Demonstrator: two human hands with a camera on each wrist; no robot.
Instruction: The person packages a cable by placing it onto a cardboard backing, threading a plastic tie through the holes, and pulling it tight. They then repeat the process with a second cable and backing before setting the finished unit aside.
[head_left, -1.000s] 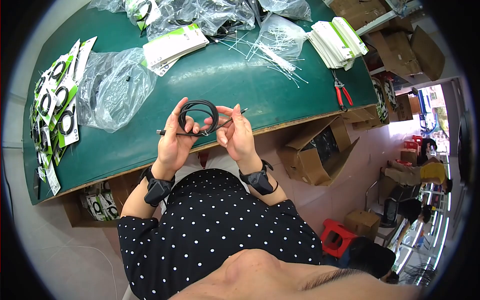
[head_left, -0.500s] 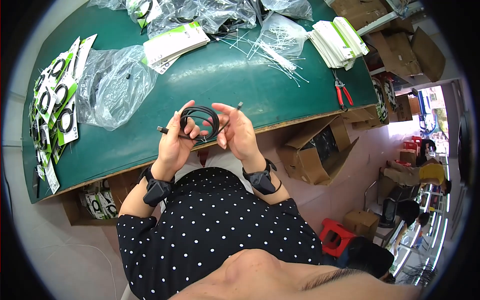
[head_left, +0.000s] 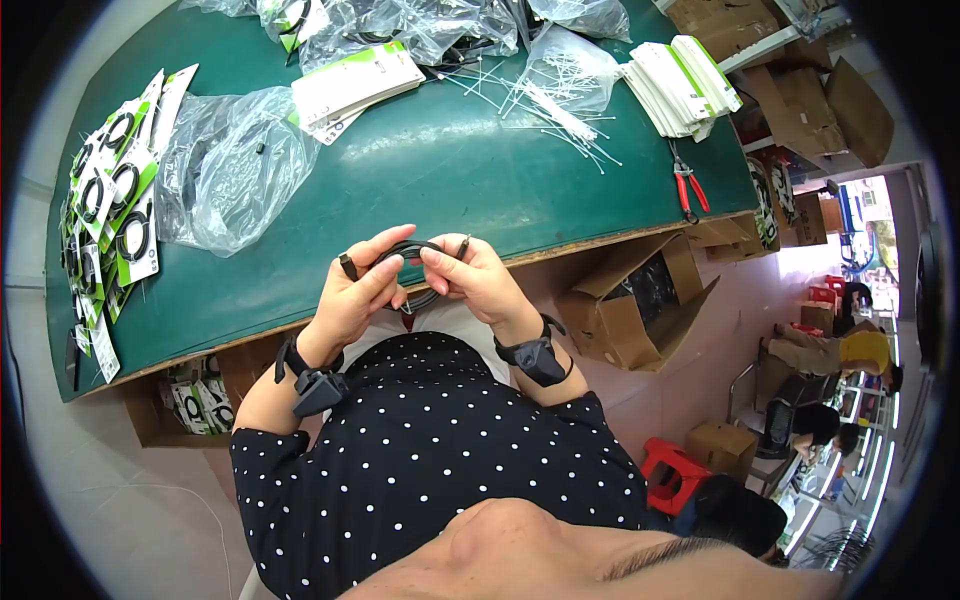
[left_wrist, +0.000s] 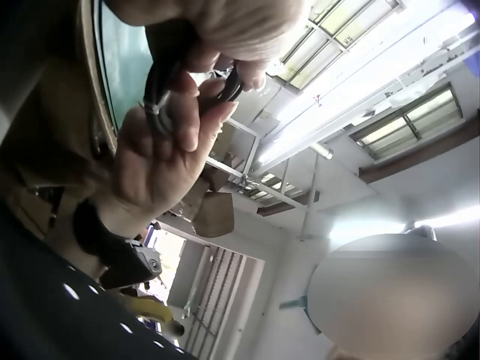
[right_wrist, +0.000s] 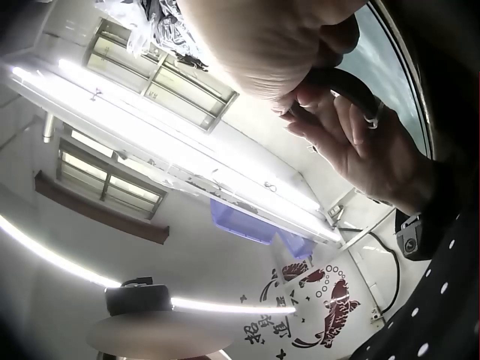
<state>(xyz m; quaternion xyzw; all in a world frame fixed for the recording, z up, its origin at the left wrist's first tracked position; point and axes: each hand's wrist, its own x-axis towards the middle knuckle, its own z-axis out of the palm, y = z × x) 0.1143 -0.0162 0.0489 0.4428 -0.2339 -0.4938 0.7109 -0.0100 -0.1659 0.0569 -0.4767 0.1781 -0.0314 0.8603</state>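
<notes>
A coiled black cable (head_left: pixel 408 248) is held between both hands at the table's front edge in the head view. The left hand (head_left: pixel 352 295) pinches the coil's left side, with one cable end by its fingers. On the other side the right hand (head_left: pixel 482 283) pinches the coil between thumb and fingers, a plug (head_left: pixel 463 246) sticking up at its fingertips. Both wrist views show the coil close up, a light tie (right_wrist: pixel 376 116) around it in the right wrist view; fingers partly hide the cable.
Carded cables (head_left: pixel 128 190) pile at the table's left beside a plastic bag (head_left: pixel 235 170). Farther back lie blank cards (head_left: pixel 358 88), white zip ties (head_left: pixel 560 115), another card stack (head_left: pixel 680 88) and red-handled pliers (head_left: pixel 690 190). An open carton (head_left: pixel 635 310) stands below the right edge.
The coil has tilted from facing the head camera to nearly edge-on and sits slightly lower. The right hand's spread fingers have closed onto the coil, and the left hand has turned inward.
</notes>
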